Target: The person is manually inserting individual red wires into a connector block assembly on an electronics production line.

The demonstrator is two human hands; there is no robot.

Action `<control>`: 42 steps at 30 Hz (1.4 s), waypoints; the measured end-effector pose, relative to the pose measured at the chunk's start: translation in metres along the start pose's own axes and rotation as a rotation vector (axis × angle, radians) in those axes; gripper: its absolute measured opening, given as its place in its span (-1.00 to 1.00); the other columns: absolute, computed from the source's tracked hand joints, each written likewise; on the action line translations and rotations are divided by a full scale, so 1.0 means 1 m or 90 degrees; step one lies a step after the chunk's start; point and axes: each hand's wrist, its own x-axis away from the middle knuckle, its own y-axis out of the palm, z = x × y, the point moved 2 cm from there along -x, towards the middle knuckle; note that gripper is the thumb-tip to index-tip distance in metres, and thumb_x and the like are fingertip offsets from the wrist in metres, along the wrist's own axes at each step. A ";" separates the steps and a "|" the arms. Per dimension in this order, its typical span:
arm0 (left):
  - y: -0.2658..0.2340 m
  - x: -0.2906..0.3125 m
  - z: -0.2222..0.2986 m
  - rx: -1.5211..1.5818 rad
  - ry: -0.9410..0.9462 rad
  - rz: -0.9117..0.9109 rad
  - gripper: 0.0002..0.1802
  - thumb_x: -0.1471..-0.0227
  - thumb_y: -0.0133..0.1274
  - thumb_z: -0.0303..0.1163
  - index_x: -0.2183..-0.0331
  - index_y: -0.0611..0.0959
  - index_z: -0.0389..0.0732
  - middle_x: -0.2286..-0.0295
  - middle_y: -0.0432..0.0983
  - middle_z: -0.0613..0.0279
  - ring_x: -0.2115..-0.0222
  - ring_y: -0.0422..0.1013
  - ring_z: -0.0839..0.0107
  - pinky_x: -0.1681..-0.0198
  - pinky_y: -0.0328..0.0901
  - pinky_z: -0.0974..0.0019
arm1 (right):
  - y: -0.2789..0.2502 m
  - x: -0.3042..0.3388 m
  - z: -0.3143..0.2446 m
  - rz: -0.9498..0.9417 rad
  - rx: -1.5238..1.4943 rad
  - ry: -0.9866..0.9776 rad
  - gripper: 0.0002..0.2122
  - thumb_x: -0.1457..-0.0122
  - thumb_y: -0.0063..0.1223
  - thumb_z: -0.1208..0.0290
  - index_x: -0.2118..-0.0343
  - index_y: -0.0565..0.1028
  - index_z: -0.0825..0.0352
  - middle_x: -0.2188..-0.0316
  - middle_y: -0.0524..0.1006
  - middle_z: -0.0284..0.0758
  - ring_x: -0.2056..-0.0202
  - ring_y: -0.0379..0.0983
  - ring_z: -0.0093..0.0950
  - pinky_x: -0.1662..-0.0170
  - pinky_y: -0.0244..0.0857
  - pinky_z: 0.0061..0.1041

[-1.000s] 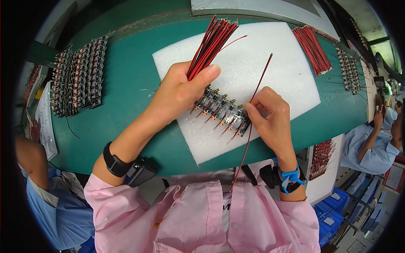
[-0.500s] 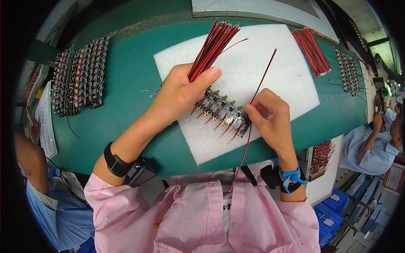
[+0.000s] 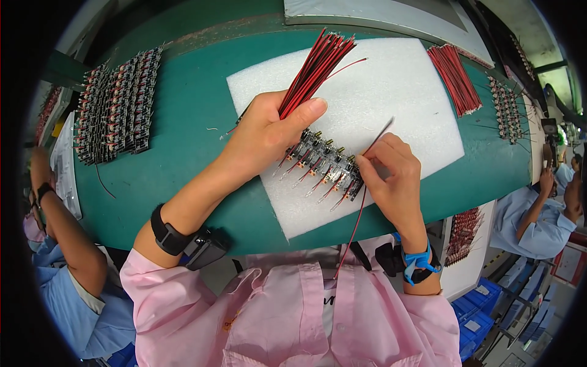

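My left hand (image 3: 269, 131) is closed round a thick bundle of red and black wires (image 3: 318, 70), whose ends fan out above the thumb. A strip of small circuit boards (image 3: 327, 162), with clear bulb-like parts and short red-black leads along its near side, extends from under that hand; its left end is hidden. At the strip's right end, my right hand (image 3: 394, 168) pinches a single red-black wire (image 3: 356, 226). One length of this wire sticks up past the fingers, blurred, and the other hangs toward my shirt.
A white foam sheet (image 3: 391, 73) lies beneath the work on the green table (image 3: 195, 92). Stacked board strips (image 3: 116, 110) stand at the left. Another wire bundle (image 3: 455, 79) and more boards (image 3: 507, 110) lie at the right. Co-workers' arms (image 3: 79, 263) show at both sides.
The upper end of the wire in my right hand has dropped and now stands out less above the fingers. My left hand keeps its hold. At the left, a co-worker's arm has moved.
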 end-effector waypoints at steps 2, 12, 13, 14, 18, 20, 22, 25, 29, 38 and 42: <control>0.000 0.000 0.000 0.000 0.001 0.001 -0.59 0.06 -0.09 -0.09 0.70 0.34 -0.20 0.81 0.13 0.44 0.79 0.08 0.69 0.76 -0.02 0.53 | -0.001 0.000 -0.002 0.013 0.018 -0.038 -0.91 0.25 0.05 0.60 0.69 0.36 0.44 0.70 0.30 -0.32 0.64 0.23 -0.49 0.57 0.09 -0.61; -0.002 -0.001 -0.002 0.001 0.014 -0.003 -0.59 0.06 -0.09 -0.09 0.70 0.35 -0.20 0.81 0.13 0.45 0.78 0.07 0.70 0.75 -0.02 0.53 | 0.000 0.000 -0.002 -0.016 0.000 -0.018 -0.94 0.24 0.03 0.65 0.66 0.38 0.45 0.66 0.34 -0.29 0.61 0.28 -0.45 0.54 0.15 -0.58; -0.002 0.000 -0.002 0.001 0.015 -0.005 -0.59 0.06 -0.10 -0.09 0.70 0.35 -0.20 0.81 0.13 0.46 0.78 0.07 0.70 0.75 -0.02 0.53 | 0.000 0.000 -0.003 -0.018 0.008 -0.009 -0.94 0.24 0.03 0.65 0.66 0.38 0.45 0.66 0.34 -0.29 0.61 0.28 -0.45 0.55 0.15 -0.58; -0.002 0.000 -0.002 0.003 0.016 -0.003 -0.59 0.06 -0.10 -0.09 0.70 0.35 -0.20 0.81 0.13 0.46 0.78 0.07 0.70 0.75 -0.02 0.53 | 0.000 0.001 -0.003 -0.019 0.009 -0.011 -0.94 0.24 0.03 0.65 0.66 0.38 0.45 0.66 0.34 -0.29 0.61 0.28 -0.45 0.55 0.15 -0.58; -0.001 0.000 -0.001 0.001 0.022 0.000 -0.59 0.05 -0.10 -0.10 0.71 0.35 -0.21 0.80 0.13 0.47 0.77 0.06 0.71 0.75 -0.04 0.53 | 0.001 0.003 -0.001 0.006 0.007 -0.010 -0.94 0.22 0.02 0.63 0.66 0.38 0.46 0.68 0.33 -0.31 0.64 0.27 -0.51 0.58 0.13 -0.61; 0.000 0.000 -0.001 0.002 0.028 -0.003 -0.59 0.05 -0.11 -0.11 0.71 0.35 -0.21 0.80 0.12 0.48 0.76 0.05 0.71 0.74 -0.04 0.53 | 0.000 0.003 -0.001 0.003 -0.048 0.054 -0.92 0.25 0.04 0.61 0.69 0.36 0.41 0.69 0.31 -0.31 0.62 0.23 -0.42 0.55 0.09 -0.52; -0.001 0.000 -0.001 0.003 0.031 -0.004 -0.60 0.05 -0.11 -0.12 0.70 0.34 -0.21 0.80 0.12 0.48 0.76 0.04 0.71 0.74 -0.05 0.53 | 0.000 0.003 0.000 0.001 -0.075 0.085 -0.90 0.27 0.05 0.60 0.70 0.34 0.38 0.69 0.30 -0.31 0.61 0.21 -0.37 0.53 0.06 -0.48; -0.001 0.000 -0.002 0.005 0.023 -0.015 -0.60 0.04 -0.12 -0.13 0.71 0.34 -0.22 0.79 0.11 0.49 0.75 0.04 0.72 0.74 -0.05 0.52 | 0.001 0.003 0.001 -0.014 -0.077 0.097 -0.91 0.26 0.04 0.59 0.70 0.35 0.39 0.71 0.30 -0.31 0.62 0.22 -0.39 0.54 0.08 -0.48; 0.000 0.000 0.000 -0.009 0.045 0.002 -0.60 0.04 -0.11 -0.14 0.71 0.34 -0.21 0.80 0.09 0.49 0.75 0.03 0.72 0.73 -0.05 0.52 | -0.001 -0.001 -0.001 -0.030 -0.069 0.111 -0.92 0.25 0.03 0.60 0.70 0.35 0.39 0.70 0.31 -0.31 0.62 0.23 -0.40 0.55 0.10 -0.50; -0.002 0.000 -0.002 -0.004 0.023 -0.008 -0.59 0.04 -0.11 -0.13 0.72 0.34 -0.21 0.80 0.10 0.49 0.76 0.03 0.71 0.74 -0.05 0.51 | -0.002 -0.002 0.002 -0.050 -0.104 0.143 -0.91 0.25 0.03 0.60 0.71 0.35 0.41 0.72 0.31 -0.31 0.66 0.23 -0.45 0.59 0.10 -0.55; -0.002 0.000 -0.002 0.000 0.033 -0.018 -0.60 0.05 -0.11 -0.11 0.71 0.34 -0.20 0.80 0.12 0.48 0.76 0.05 0.71 0.74 -0.04 0.52 | -0.002 -0.003 0.001 -0.055 -0.116 0.152 -0.90 0.24 0.03 0.59 0.72 0.35 0.43 0.72 0.31 -0.30 0.67 0.23 -0.47 0.60 0.09 -0.56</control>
